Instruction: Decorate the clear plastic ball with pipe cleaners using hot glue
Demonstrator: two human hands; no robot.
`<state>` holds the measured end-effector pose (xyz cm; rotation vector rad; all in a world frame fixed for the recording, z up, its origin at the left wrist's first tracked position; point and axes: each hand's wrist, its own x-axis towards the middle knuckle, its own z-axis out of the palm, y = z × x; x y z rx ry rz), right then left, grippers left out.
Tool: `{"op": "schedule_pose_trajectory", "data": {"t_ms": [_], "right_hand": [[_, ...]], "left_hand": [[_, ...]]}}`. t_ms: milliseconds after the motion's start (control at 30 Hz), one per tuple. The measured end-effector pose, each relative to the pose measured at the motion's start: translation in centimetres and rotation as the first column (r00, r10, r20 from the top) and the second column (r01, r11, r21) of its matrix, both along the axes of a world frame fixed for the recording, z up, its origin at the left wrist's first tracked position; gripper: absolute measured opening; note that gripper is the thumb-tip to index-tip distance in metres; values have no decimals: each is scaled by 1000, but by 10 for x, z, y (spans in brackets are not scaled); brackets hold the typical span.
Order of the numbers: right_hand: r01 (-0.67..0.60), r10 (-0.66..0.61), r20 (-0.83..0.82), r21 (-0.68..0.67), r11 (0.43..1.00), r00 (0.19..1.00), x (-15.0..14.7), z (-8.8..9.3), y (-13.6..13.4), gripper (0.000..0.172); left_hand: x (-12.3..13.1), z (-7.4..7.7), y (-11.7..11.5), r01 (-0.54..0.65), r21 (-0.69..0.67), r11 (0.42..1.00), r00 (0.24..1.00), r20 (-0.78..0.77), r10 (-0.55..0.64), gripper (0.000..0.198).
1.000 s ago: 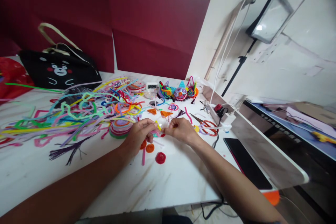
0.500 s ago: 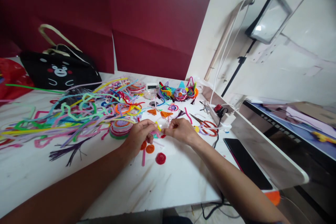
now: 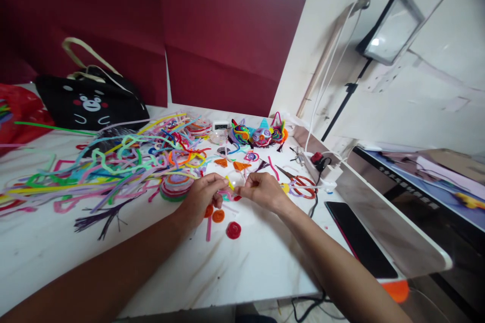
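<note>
My left hand [image 3: 205, 194] and my right hand [image 3: 262, 190] meet over the table, fingertips pinched close together. Between them runs a short yellow pipe cleaner [image 3: 231, 185], its ends at the fingertips of both hands. Just behind it shows a clear, round, see-through piece [image 3: 237, 178]. Pink and teal bits lie partly hidden under the fingers. Below my left hand are an orange pipe-cleaner coil [image 3: 218, 216], a pink strip [image 3: 208, 229] and a red coil [image 3: 234, 230]. Two orange triangles [image 3: 241, 166] lie beyond the hands.
Loose pipe cleaners [image 3: 125, 156] pile up at left, near a black bag [image 3: 91, 103]. Orange-handled scissors [image 3: 303, 186] lie right of my right hand. Colourful decorated balls [image 3: 262, 136] stand at the back. A dark phone-like slab [image 3: 359, 239] and a power strip [image 3: 326, 171] are at right.
The whole view has shifted slightly. Both hands keep nearly the same pinched pose around the yellow pipe cleaner.
</note>
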<state>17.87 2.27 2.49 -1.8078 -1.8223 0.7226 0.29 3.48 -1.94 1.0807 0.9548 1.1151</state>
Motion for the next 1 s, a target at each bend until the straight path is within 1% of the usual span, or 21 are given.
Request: {"op": "schedule_pose_trajectory", "data": {"t_ms": [367,700,867,1000], "right_hand": [[6,-7,37,11,1000,999,-2,5,-3,27],[-36,37,-45,28,999,998,2,-2,0,25],[-42,43,-46,17,999,998,3,-2,3,24],[-46,47,-33,10,999,998,3,0,3,24]], "left_hand": [[0,-3,1,8,-8,1000,1000,12,-8,23],[2,0,1,-18,-42,999,999,50,20,25],[2,0,1,-17,-57,998,998,64,20,25],[1,0,1,-15,-40,999,998,59,17,25]]}}
